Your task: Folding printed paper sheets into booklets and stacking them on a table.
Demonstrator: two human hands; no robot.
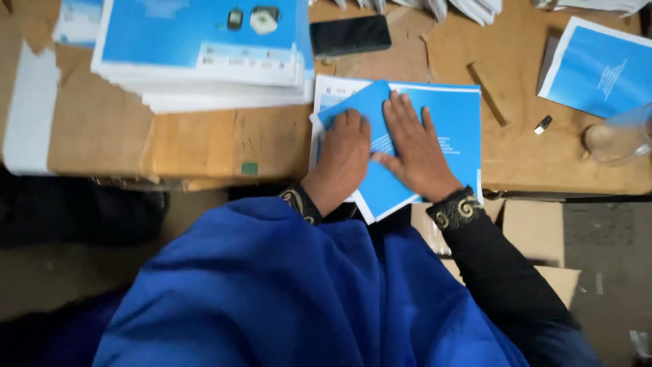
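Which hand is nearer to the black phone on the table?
Right. The right hand lies flat on the blue sheet, just below the black phone. The left hand presses the same sheet lower down, a little farther from the phone.

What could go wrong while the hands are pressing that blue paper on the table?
The folded blue sheet sticks out past the table edge, so it might slide off. The left hand and right hand press it at a slant over the sheet underneath, so the crease may come out crooked. The clear cup sits by the edge and could be knocked over.
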